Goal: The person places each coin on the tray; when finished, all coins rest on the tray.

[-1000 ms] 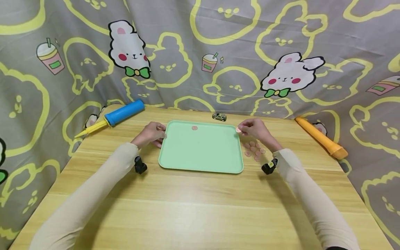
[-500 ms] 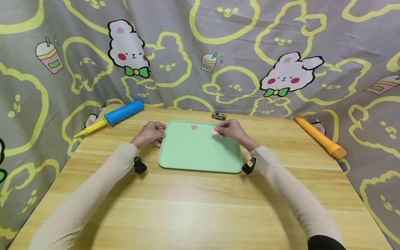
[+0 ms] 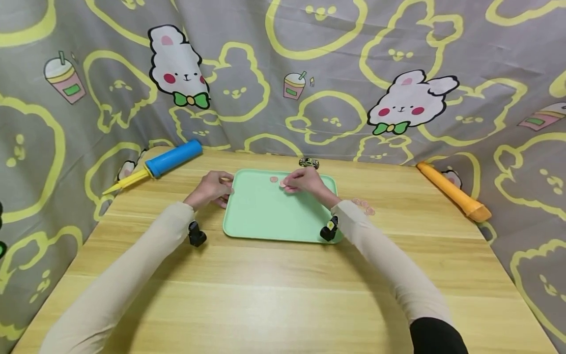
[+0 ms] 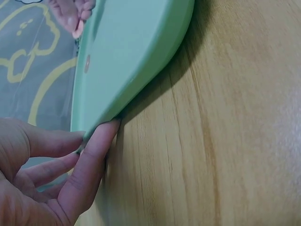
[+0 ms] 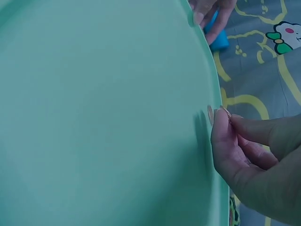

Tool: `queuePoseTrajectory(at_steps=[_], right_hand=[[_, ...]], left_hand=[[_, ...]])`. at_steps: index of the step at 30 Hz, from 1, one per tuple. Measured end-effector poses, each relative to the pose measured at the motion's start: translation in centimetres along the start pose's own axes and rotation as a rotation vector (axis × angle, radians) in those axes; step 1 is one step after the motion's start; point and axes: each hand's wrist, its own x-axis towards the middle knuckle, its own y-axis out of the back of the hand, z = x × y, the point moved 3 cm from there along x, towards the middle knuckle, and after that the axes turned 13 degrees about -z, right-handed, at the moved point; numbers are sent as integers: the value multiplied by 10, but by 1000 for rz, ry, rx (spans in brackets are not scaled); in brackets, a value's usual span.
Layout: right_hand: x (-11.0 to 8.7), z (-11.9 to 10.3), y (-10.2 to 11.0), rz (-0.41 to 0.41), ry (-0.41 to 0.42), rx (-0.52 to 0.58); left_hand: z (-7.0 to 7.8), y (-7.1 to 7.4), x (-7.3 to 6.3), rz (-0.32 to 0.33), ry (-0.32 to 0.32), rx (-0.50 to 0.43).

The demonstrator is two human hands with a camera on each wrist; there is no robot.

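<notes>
Squarely mid-frame in the head view, the right hand point(image 3: 305, 180) pinches a coin point(image 3: 282, 184) just right of the lying coin point(image 3: 274, 179) on the tray point(image 3: 269, 216), whose left rim point(image 3: 227, 216) the left hand point(image 3: 211, 189) pinches, farther off.

The tray point(image 3: 261, 211) beneath the right hand point(image 3: 302, 181) looks to me like smooth moulded plastic, matt with a faint satin gleam, and its rim is just as smooth where the left hand point(image 3: 210, 189) pinches it. The disc point(image 3: 282, 184) in the right hand's fingertips has a coppery look, though I can't tell metal from plastic. Below both hands the worktop point(image 3: 274, 295) shows wood grain, smooth, with a soft sheen nearest the person. Beyond the hands hangs creased, matt printed cloth point(image 3: 247, 123). Left of the left hand, the pump point(image 3: 174, 158) seems to be smooth plastic. Soft, matt fabric sleeves point(image 3: 389, 260) end behind each hand.
</notes>
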Motion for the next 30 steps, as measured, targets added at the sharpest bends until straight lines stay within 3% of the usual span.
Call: queuePoseTrajectory(at_steps=[8, 16, 30], right_hand=[[17, -2, -18, -13, 35, -67], [16, -2, -22, 31, 62, -302], [17, -2, -26, 57, 60, -402]], left_hand=[[-2, 2, 0, -1, 3, 13], [1, -3, 2, -2, -8, 26], [4, -3, -1, 10, 2, 41]])
